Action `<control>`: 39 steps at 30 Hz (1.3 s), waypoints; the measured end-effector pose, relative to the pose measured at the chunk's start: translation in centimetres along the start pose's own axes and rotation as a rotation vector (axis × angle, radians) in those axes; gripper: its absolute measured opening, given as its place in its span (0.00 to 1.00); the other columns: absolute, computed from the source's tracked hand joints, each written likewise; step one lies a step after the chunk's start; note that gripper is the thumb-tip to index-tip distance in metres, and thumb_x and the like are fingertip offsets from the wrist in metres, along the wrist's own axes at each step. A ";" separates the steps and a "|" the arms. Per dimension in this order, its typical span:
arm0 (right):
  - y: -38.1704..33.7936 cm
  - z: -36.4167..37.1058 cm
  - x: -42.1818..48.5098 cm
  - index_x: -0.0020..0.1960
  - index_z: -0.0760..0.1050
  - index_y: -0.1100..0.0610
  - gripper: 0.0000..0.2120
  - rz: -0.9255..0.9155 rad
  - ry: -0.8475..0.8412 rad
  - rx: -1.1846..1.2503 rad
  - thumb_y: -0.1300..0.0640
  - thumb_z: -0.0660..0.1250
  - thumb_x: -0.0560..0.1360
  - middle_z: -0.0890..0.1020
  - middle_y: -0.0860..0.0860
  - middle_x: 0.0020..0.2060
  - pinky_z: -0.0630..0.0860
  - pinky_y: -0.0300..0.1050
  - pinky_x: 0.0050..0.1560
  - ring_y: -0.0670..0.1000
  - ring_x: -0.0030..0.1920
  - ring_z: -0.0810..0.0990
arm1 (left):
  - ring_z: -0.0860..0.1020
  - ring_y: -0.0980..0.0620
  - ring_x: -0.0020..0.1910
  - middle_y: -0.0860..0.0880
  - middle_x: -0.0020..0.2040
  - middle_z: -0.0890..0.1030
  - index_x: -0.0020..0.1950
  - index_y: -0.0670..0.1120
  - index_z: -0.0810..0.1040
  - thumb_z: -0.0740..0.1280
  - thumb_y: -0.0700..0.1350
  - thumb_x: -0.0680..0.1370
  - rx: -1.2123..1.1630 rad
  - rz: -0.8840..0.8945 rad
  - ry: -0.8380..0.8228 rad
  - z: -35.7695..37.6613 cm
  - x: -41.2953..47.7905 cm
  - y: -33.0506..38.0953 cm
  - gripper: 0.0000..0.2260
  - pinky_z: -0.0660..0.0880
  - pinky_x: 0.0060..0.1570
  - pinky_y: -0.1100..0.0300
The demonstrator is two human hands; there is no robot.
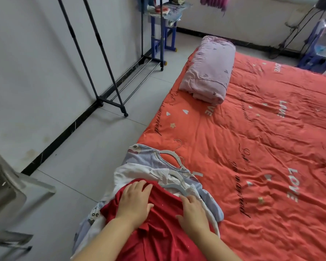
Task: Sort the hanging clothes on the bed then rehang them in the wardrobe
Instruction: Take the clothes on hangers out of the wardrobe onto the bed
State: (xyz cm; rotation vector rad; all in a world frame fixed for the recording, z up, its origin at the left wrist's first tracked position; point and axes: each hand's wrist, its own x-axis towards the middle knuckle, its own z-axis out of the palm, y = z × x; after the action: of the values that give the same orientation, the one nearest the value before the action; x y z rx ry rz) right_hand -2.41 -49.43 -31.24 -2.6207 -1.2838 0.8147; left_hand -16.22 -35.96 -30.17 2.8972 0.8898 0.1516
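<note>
A pile of clothes on hangers lies at the near left corner of the bed [262,140], which has an orange-red cover. On top is a red garment [158,232]. Under it lie a white garment [132,171] and a light blue printed garment [149,157]. White hangers [174,156] with metal hooks stick out toward the bed's middle. My left hand [135,201] rests flat on the red garment's upper edge, fingers apart. My right hand [193,211] lies on the red garment's right side, fingertips touching a white hanger [179,187].
An empty black clothes rack [102,72] on wheels stands on the tiled floor against the left wall. A folded lilac quilt [209,68] lies at the bed's far left. A grey chair [9,194] is at the left edge. A blue desk [164,25] stands at the back.
</note>
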 end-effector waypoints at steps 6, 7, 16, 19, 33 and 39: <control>-6.4 -2.1 -1.3 0.74 0.58 0.49 0.31 -0.182 0.041 -0.050 0.52 0.65 0.74 0.66 0.48 0.67 0.61 0.41 0.68 0.50 0.67 0.65 | 0.81 0.51 0.38 0.51 0.42 0.81 0.46 0.48 0.82 0.82 0.56 0.46 0.004 -0.123 0.063 -4.2 -3.2 -3.3 0.31 0.79 0.38 0.56; -8.2 -2.3 -1.6 0.75 0.58 0.50 0.31 -0.219 0.043 -0.063 0.53 0.64 0.74 0.66 0.48 0.67 0.61 0.42 0.69 0.51 0.68 0.64 | 0.81 0.51 0.38 0.51 0.42 0.80 0.47 0.48 0.82 0.82 0.56 0.47 0.006 -0.156 0.076 -5.1 -4.2 -4.3 0.31 0.79 0.37 0.56; -28.0 -0.9 -10.1 0.74 0.57 0.50 0.29 -0.738 0.008 -0.297 0.53 0.64 0.76 0.64 0.50 0.69 0.61 0.45 0.68 0.53 0.68 0.64 | 0.80 0.49 0.38 0.50 0.42 0.81 0.47 0.47 0.82 0.81 0.54 0.52 0.114 -0.594 0.236 -15.7 -23.6 -13.8 0.27 0.78 0.37 0.55; -34.9 1.9 -15.7 0.75 0.55 0.50 0.30 -0.905 -0.028 -0.341 0.53 0.64 0.77 0.62 0.50 0.71 0.59 0.46 0.70 0.53 0.70 0.62 | 0.81 0.47 0.38 0.50 0.41 0.81 0.46 0.47 0.82 0.81 0.54 0.50 0.157 -0.794 0.267 -18.2 -34.0 -16.2 0.27 0.78 0.39 0.53; -58.3 21.7 -51.0 0.74 0.57 0.50 0.28 -1.709 -0.223 -0.500 0.50 0.63 0.77 0.63 0.49 0.69 0.60 0.45 0.68 0.52 0.69 0.63 | 0.64 0.49 0.69 0.50 0.70 0.67 0.73 0.49 0.62 0.61 0.57 0.77 0.222 -1.722 0.293 -26.5 -80.3 -11.2 0.27 0.56 0.71 0.51; -64.3 28.2 -62.4 0.75 0.54 0.49 0.31 -1.969 -0.322 -0.525 0.49 0.64 0.77 0.62 0.48 0.70 0.60 0.46 0.70 0.51 0.69 0.62 | 0.61 0.51 0.71 0.51 0.73 0.63 0.75 0.50 0.56 0.57 0.58 0.79 0.270 -2.022 0.322 -28.3 -91.7 -8.9 0.27 0.55 0.71 0.54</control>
State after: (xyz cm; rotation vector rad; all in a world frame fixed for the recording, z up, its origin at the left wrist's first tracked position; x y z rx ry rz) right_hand -92.93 -59.70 -8.46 -0.2304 -3.1056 0.3616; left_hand -100.23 -78.30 -9.20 0.7987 3.1874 0.2491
